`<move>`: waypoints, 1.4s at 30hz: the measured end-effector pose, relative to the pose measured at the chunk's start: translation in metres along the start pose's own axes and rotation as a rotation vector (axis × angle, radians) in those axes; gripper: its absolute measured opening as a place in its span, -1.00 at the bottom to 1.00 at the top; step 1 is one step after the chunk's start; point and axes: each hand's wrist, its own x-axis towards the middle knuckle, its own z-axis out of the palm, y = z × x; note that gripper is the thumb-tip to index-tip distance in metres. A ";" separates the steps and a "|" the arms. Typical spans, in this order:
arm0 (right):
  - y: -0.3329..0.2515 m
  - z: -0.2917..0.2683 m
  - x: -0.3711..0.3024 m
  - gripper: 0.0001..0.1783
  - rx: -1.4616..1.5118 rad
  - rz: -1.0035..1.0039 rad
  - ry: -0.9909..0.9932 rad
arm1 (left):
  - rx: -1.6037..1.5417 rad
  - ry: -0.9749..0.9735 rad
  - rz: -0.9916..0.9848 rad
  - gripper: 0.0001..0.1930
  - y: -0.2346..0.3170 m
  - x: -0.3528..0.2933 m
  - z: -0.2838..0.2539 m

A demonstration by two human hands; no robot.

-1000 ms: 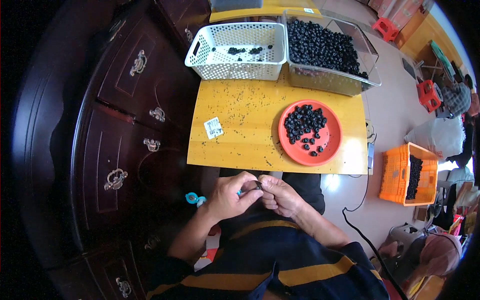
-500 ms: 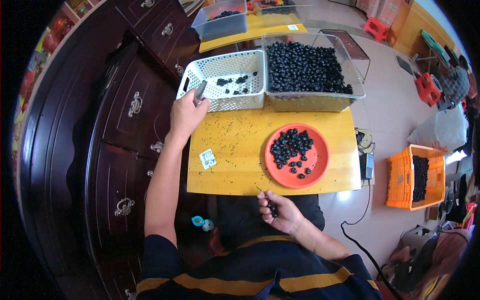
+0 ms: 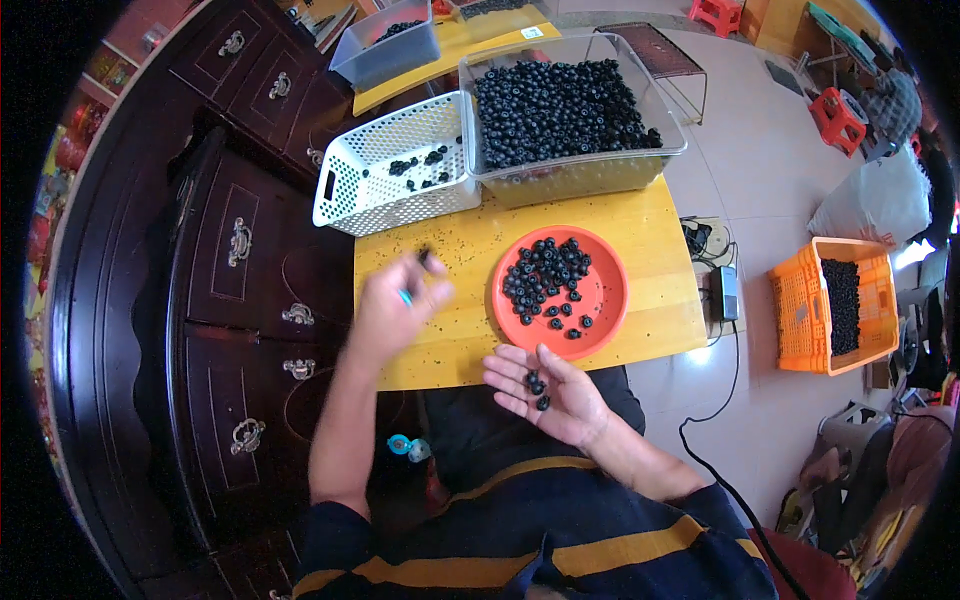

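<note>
My right hand (image 3: 560, 400) is palm up just off the table's near edge, its fingers stretched out. Several small black round pieces (image 3: 538, 390) rest on its palm and fingers. My left hand (image 3: 392, 312), smeared by motion, is over the left part of the yellow table (image 3: 450, 345). Its closed fingers hold a small tool with a dark tip (image 3: 425, 257) and a turquoise part; its exact kind is too blurred to tell. More such black pieces lie in a red-orange plate (image 3: 612, 318) beyond my right hand.
A white perforated basket (image 3: 400, 215) holds a few black pieces. Beside it a clear bin (image 3: 570, 180) is heaped with them. Farther back is another plastic bin (image 3: 385, 62). Dark drawers (image 3: 225, 290) flank the table's left; an orange crate (image 3: 785, 320) stands on the floor at right.
My left hand has come back from the white basket toward me. My right hand has uncurled, baring the black pieces in it. The whole view has shifted slightly.
</note>
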 end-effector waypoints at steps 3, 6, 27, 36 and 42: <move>-0.001 -0.002 -0.002 -0.34 -0.008 -0.029 -0.027 | -0.005 -0.215 -0.017 -0.72 0.030 -0.056 0.031; 0.004 -0.003 -0.006 -0.34 -0.028 -0.012 0.006 | 0.007 -0.279 -0.051 -0.66 0.046 -0.091 0.054; 0.032 -0.012 -0.018 -0.45 0.022 -0.002 -0.122 | 0.368 -0.115 0.103 -0.69 0.052 -0.151 0.096; 0.031 -0.016 -0.018 -0.46 0.036 0.012 -0.109 | 0.310 -0.060 0.131 -0.73 0.053 -0.151 0.100; 0.032 -0.033 -0.010 -0.51 0.087 0.106 -0.057 | 0.121 0.025 0.065 -0.77 0.063 -0.152 0.081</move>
